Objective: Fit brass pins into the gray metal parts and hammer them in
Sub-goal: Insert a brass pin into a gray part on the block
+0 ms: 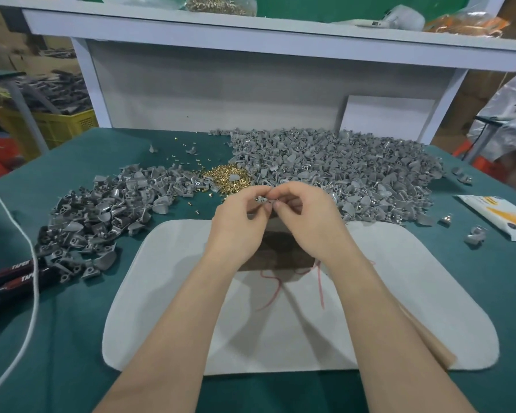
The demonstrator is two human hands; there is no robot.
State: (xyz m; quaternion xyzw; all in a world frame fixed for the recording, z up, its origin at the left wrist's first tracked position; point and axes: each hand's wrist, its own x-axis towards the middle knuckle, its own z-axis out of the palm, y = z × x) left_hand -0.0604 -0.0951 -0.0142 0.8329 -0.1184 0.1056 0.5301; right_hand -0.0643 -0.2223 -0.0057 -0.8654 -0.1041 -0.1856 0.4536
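Observation:
My left hand (239, 216) pinches a small gray metal part (262, 200) at its fingertips, above the far edge of the white mat (399, 293). My right hand (304, 216) meets it from the right, its fingertips pinched at the part; a brass pin between them is too small to make out. A heap of brass pins (225, 178) lies just beyond my hands. A large pile of gray parts (340, 168) spreads to the right, and a smaller pile of gray parts (96, 216) to the left. A wooden handle (426, 335) lies under my right forearm.
A dark block (277, 251) with red string sits on the mat below my hands. Black-handled pliers (9, 281) and a white cord (33, 287) lie at the left. A white-and-yellow packet (498, 216) rests at the right. A white shelf (251, 34) stands behind.

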